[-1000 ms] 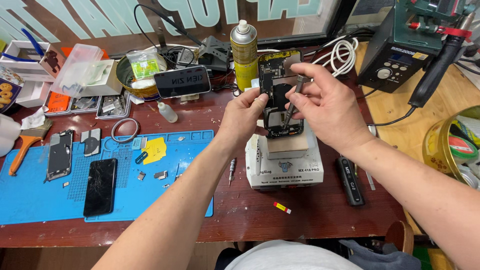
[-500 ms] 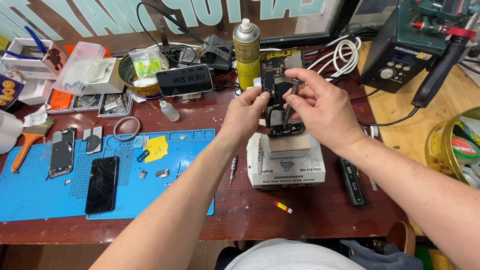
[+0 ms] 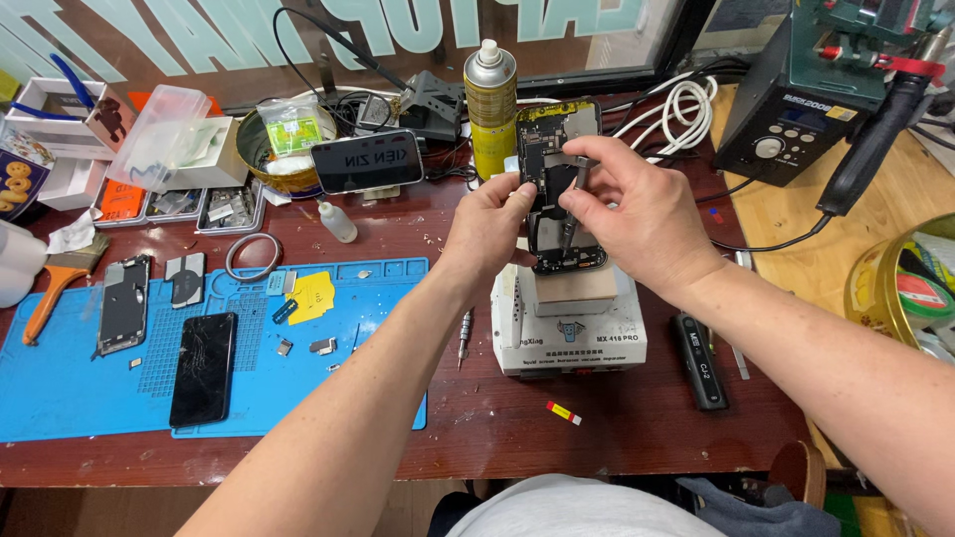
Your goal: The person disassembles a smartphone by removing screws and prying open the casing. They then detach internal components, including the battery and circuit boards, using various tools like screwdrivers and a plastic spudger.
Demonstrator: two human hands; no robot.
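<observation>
Both hands hold an opened phone (image 3: 557, 169) upright: left hand (image 3: 489, 224) grips its edge, right hand (image 3: 637, 214) pinches tweezers (image 3: 572, 204) inside.

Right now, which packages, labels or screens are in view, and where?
Phone: propped behind mat, black screen lit.
Cracked phone: flat on blue mat, dark screen.
Spray can: upright, yellow-green label.
Station: far right, black box, small display.
White box: under hands, printed front.
</observation>
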